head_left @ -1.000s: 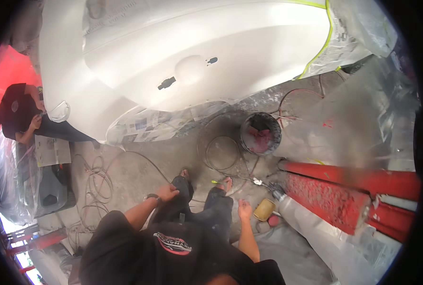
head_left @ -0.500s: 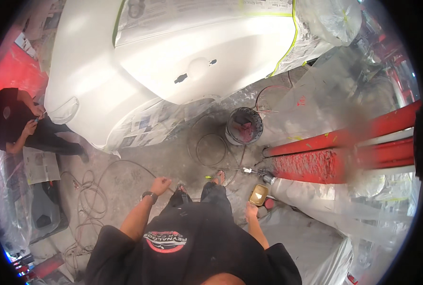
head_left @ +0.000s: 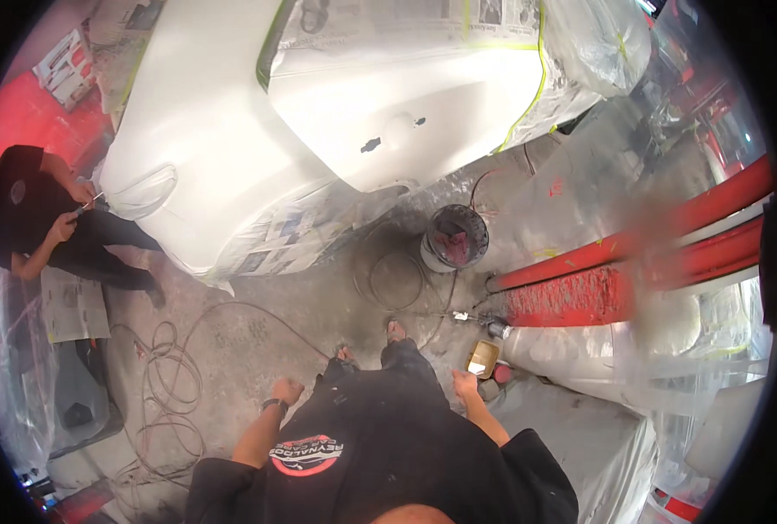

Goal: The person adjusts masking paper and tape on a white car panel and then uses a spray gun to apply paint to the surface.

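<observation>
My left hand (head_left: 288, 390), with a dark band on its wrist, hangs over the floor left of my legs. Its fingers are curled in, and nothing shows in them. On the other side, my right hand (head_left: 464, 382) is closed right beside the near edge of a yellowish-brown rectangular tray (head_left: 483, 358). Whether the fingers grip anything is hidden. A round red item (head_left: 502, 374) sits just right of the tray. Ahead stands a white-coated vehicle body (head_left: 336, 131), partly masked with newspaper and yellow-green tape.
A dark bucket (head_left: 455, 237) with reddish material inside stands ahead. Hoses (head_left: 172, 375) coil across the concrete floor. Red beams (head_left: 572, 297) and plastic sheeting line the right. At the left, a co-worker (head_left: 35, 210) in dark clothes holds a small thin object.
My left hand has dropped back toward my body. The view has shifted, moving the vehicle body rightward in the picture. My right hand stays beside the tray.
</observation>
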